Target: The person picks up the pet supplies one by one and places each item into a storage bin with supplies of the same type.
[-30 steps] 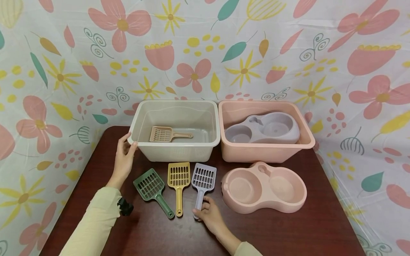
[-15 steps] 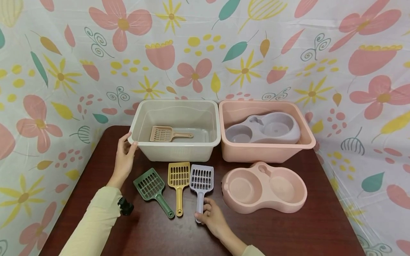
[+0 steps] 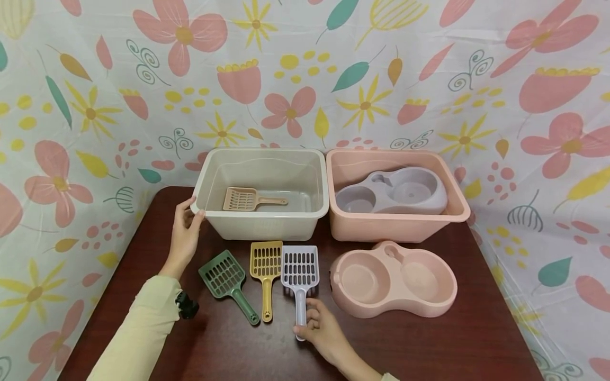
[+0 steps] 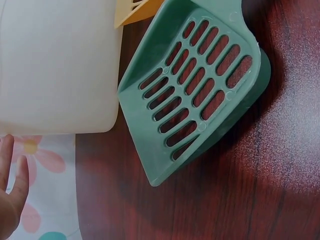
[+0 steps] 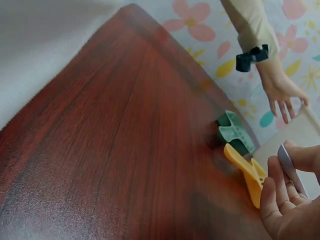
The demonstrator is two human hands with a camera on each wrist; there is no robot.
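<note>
My right hand [image 3: 324,330] pinches the handle of a lavender litter scoop [image 3: 300,267] between thumb and fingers. Its slotted head points away from me and lies close against the yellow litter scoop [image 3: 266,262]. In the right wrist view, the lavender handle [image 5: 288,162] stands between thumb and curled fingers, seemingly off the table. My left hand [image 3: 185,233] touches the front left corner of the grey litter box [image 3: 259,226], its fingers fairly straight. The green litter scoop [image 3: 224,275] lies nearest to that hand. Inside the grey box rests a beige litter scoop [image 3: 243,199].
Right of the grey box stands a pink litter box [image 3: 388,227] holding a lavender double bowl [image 3: 413,191]. A pink double bowl [image 3: 393,283] lies in front of it on the dark red wooden table [image 3: 229,354]. A floral cloth [image 3: 305,69] hangs behind.
My right hand has moved the lavender scoop slightly toward me, turning its handle to the right until the scoop points nearly straight ahead. My left hand has stayed at the grey box.
</note>
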